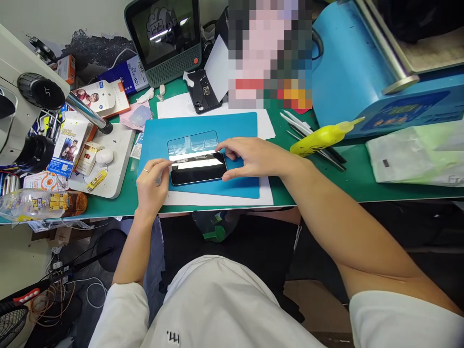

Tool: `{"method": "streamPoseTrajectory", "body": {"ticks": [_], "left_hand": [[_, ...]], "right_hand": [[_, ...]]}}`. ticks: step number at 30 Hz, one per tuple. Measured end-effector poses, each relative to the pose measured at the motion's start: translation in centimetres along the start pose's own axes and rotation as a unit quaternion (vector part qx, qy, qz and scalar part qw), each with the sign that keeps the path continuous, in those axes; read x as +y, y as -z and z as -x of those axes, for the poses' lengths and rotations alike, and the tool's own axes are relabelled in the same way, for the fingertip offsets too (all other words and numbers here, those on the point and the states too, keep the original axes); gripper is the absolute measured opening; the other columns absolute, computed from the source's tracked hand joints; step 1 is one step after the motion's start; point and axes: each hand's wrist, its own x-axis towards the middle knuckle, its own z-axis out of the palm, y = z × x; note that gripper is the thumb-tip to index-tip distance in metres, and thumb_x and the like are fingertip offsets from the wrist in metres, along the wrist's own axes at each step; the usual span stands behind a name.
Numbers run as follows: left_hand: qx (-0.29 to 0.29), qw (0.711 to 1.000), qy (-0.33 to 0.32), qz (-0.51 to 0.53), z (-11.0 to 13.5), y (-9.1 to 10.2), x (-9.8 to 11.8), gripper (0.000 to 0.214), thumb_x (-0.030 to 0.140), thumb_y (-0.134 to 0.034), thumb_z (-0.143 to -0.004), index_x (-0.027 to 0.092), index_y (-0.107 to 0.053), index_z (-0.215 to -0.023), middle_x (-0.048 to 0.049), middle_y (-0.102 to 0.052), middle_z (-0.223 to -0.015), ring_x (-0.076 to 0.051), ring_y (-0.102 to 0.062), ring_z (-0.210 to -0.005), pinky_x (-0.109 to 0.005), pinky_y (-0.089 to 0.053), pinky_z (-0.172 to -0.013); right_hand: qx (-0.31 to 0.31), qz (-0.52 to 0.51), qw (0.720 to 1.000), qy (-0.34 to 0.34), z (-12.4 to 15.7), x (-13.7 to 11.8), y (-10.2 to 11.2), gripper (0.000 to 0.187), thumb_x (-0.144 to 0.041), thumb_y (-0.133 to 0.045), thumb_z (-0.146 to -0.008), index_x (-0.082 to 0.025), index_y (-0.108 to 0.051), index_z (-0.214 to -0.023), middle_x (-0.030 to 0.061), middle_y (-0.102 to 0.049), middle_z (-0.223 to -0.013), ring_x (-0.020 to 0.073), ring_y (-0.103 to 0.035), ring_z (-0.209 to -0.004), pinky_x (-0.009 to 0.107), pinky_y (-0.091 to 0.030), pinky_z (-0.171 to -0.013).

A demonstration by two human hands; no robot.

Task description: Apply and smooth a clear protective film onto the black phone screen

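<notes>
A phone (203,174) with a dark, glossy screen lies on a blue mat (239,125). Along its far side is a clear, black-edged screen protector (192,140) that catches bright reflections; whether it rests on the phone or tilts above it I cannot tell. My left hand (154,183) is at the left end of both, fingertips pinched together at the protector's edge. At the right end, my right hand (250,157) has its index finger at the protector's corner and its thumb apart from it, beside the phone's near right corner. My other right fingers are curled under and partly hidden.
A white microscope (43,92) on a pale base stands left, near a drink bottle (43,205). Behind the mat are a smart display (165,34) and a black phone case (203,92). To the right lie a yellow bottle (322,137), thin tools and a blue machine (348,72).
</notes>
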Motion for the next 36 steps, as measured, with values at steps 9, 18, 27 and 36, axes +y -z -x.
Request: {"method": "streamPoseTrajectory", "body": {"ticks": [9,18,27,36], "left_hand": [[-0.111,0.989,-0.004,-0.099,1.5,0.2,0.3,0.038,0.029,-0.045,-0.117,0.023,-0.076,-0.139,-0.0114,-0.078,-0.148,-0.029,-0.068,-0.149,-0.06,-0.046,-0.134],[-0.19,0.972,-0.035,-0.131,3.6,1.1,1.9,0.047,0.04,-0.049,-0.119,0.018,-0.066,-0.157,-0.0155,-0.065,-0.164,-0.032,-0.06,-0.157,-0.053,-0.048,-0.135],[-0.194,0.971,-0.004,-0.137,1.8,-0.1,1.5,0.056,0.05,-0.047,-0.119,0.013,-0.065,-0.157,-0.0184,-0.061,-0.167,-0.034,-0.058,-0.158,-0.052,-0.049,-0.134],[-0.177,0.974,0.02,-0.143,3.8,0.4,1.9,0.055,0.048,-0.052,-0.117,0.019,-0.061,-0.163,-0.0174,-0.06,-0.169,-0.036,-0.056,-0.16,-0.057,-0.046,-0.136]], "right_hand": [[0.012,-0.006,1.0,0.013,-0.3,0.0,-0.1,0.092,-0.095,-0.069,-0.08,-0.024,-0.071,-0.138,0.0093,-0.072,-0.097,0.0321,-0.066,-0.087,0.042,-0.05,-0.073],[0.006,-0.01,1.0,0.0,-0.3,-0.6,0.1,0.097,-0.095,-0.068,-0.079,-0.019,-0.072,-0.139,0.0121,-0.072,-0.099,0.0336,-0.065,-0.088,0.043,-0.048,-0.075],[0.024,-0.001,1.0,0.021,-0.3,0.2,-0.4,0.094,-0.095,-0.068,-0.081,-0.023,-0.072,-0.14,0.0096,-0.072,-0.096,0.0323,-0.065,-0.086,0.042,-0.049,-0.074],[0.02,0.014,0.999,0.028,-0.6,0.0,-0.4,0.094,-0.096,-0.064,-0.083,-0.022,-0.072,-0.141,0.0102,-0.073,-0.096,0.0319,-0.065,-0.085,0.041,-0.046,-0.073]]}}
